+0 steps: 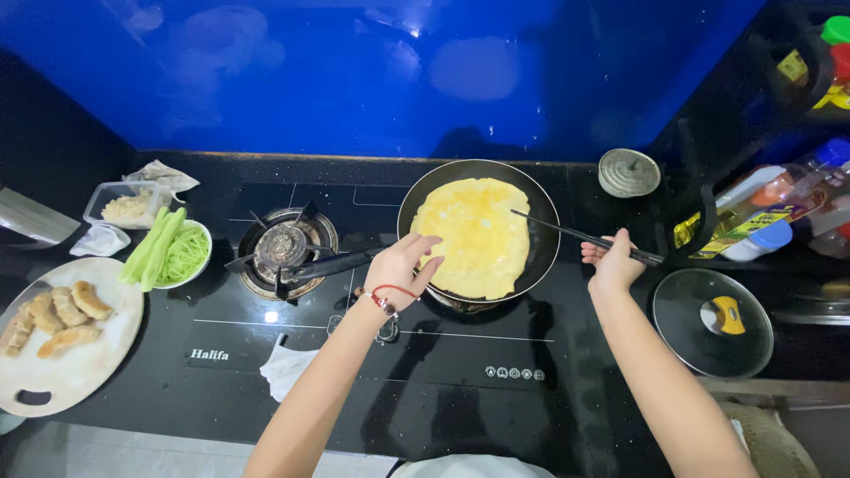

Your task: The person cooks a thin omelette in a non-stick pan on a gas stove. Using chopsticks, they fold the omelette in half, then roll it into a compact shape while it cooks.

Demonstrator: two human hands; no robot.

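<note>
A black frying pan (542, 232) sits on the right burner of the black hob, with a thin round yellow egg sheet (474, 232) spread in it. My left hand (400, 267), a red cord bracelet on its wrist, reaches to the near left edge of the egg sheet with fingers spread, just over the pan's long handle (332, 264). My right hand (613, 263) is at the pan's right side and grips a pair of dark chopsticks (580, 235), whose tips point over the egg's right edge.
An unlit gas burner (283, 248) lies left of the pan. Further left are a bowl of green cucumber strips (173, 252), a plastic box of food (128, 205) and a white plate of fried dumplings (62, 327). A glass lid (713, 323), a small tin (629, 172) and bottles (761, 212) stand at the right.
</note>
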